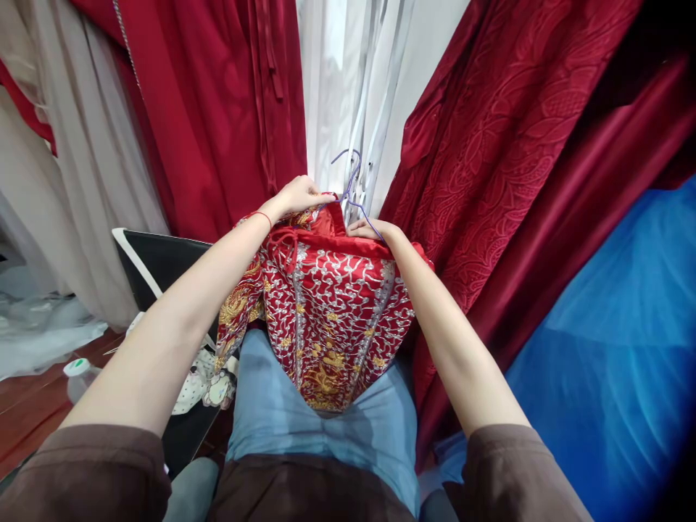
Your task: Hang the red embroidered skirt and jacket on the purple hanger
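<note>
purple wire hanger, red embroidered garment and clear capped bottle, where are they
Purple wire hanger (352, 181): head view, neck below the hook.
Red embroidered garment (337, 312): head view, silver stitched panel.
Clear capped bottle (81, 386): head view, body below the cap.

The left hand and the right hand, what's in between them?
In the head view, between the left hand and the right hand are part of the purple hanger and some of the embroidered red garment.

Reddish-brown floor (32, 428) at left — white-framed black chair (163, 257), white drapery (326, 94) ahead.
</note>
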### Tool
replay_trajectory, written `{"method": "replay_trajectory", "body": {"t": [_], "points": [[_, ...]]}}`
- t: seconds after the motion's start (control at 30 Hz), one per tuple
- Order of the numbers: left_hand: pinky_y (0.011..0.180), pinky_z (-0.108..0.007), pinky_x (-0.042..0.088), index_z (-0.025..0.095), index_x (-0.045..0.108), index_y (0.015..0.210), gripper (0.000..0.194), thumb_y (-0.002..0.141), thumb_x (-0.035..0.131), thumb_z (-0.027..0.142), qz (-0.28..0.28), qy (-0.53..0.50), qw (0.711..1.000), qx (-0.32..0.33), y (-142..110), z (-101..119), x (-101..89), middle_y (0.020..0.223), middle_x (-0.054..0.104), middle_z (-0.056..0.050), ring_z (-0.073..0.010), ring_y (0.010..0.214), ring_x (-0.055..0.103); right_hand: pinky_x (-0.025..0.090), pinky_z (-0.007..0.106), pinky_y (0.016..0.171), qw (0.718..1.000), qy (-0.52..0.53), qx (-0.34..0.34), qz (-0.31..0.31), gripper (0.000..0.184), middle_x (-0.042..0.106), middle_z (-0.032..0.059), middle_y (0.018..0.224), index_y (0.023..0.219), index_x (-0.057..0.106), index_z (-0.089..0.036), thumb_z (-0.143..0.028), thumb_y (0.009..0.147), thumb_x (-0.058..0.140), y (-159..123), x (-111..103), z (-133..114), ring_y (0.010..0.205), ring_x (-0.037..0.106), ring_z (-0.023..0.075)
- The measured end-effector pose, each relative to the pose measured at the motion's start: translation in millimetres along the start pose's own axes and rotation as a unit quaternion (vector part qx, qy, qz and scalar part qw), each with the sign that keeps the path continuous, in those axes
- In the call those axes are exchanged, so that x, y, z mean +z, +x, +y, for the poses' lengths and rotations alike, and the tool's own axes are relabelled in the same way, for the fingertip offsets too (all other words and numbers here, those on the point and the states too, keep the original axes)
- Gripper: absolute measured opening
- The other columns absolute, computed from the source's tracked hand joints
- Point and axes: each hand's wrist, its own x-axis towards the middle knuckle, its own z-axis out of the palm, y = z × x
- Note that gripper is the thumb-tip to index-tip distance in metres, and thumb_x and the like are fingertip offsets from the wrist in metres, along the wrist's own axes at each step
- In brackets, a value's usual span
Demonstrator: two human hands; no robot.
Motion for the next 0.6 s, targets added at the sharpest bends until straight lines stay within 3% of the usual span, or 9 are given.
{"method": "replay_trajectory", "body": {"t": [0.2, 0.37, 0.47, 0.6], "points": [[0.073, -0.033, 0.037, 0.017, 0.075, 0.080, 0.054, 0.076, 0.063, 0.070, 0.032, 0.245, 0.968, 0.042, -4.0, -5.3, -8.8, 0.070, 0.066, -0.009, -0.0277, 0.084, 0.065, 0.035, 0.028, 0.062, 0.990, 0.043, 0.026, 0.128, 0.028, 0.045, -0.0043, 0.054, 0.057, 0.046, -0.020, -0.021, 0.080, 0.060, -11.3, -2.6, 3.3, 0.056, 0.038, 0.0112], [0.083, -0.036, 0.039, 0.017, 0.076, 0.099, 0.046, 0.084, 0.059, 0.057, 0.030, 0.303, 0.952, 0.042, -24.1, -24.0, -17.5, 0.091, 0.073, -0.013, -0.0342, 0.101, 0.067, 0.037, 0.028, 0.058, 0.956, 0.201, 0.076, 0.202, 0.024, 0.047, -0.0020, 0.054, 0.062, 0.049, -0.020, -0.022, 0.084, 0.060, -19.0, 3.9, -4.8, 0.054, 0.040, 0.0128], [0.089, -0.040, 0.040, 0.013, 0.072, 0.110, 0.049, 0.081, 0.066, 0.052, 0.050, 0.289, 0.956, -0.018, -26.6, -40.2, -17.6, 0.103, 0.072, -0.017, -0.0381, 0.108, 0.064, 0.043, 0.029, 0.065, 0.936, 0.266, 0.040, 0.227, 0.020, 0.057, 0.0006, 0.064, 0.069, 0.054, -0.019, -0.024, 0.088, 0.057, -20.4, 6.6, -11.1, 0.060, 0.049, 0.0144], [0.093, -0.049, 0.042, 0.005, 0.068, 0.109, 0.067, 0.071, 0.077, 0.058, 0.133, 0.201, 0.956, -0.169, -3.1, -60.0, -4.9, 0.108, 0.067, -0.022, -0.0468, 0.119, 0.055, 0.046, 0.032, 0.080, 0.937, 0.190, -0.044, 0.289, 0.025, 0.055, 0.0000, 0.071, 0.071, 0.052, -0.021, -0.028, 0.095, 0.052, -16.4, 6.8, -10.3, 0.071, 0.051, 0.0161]]}}
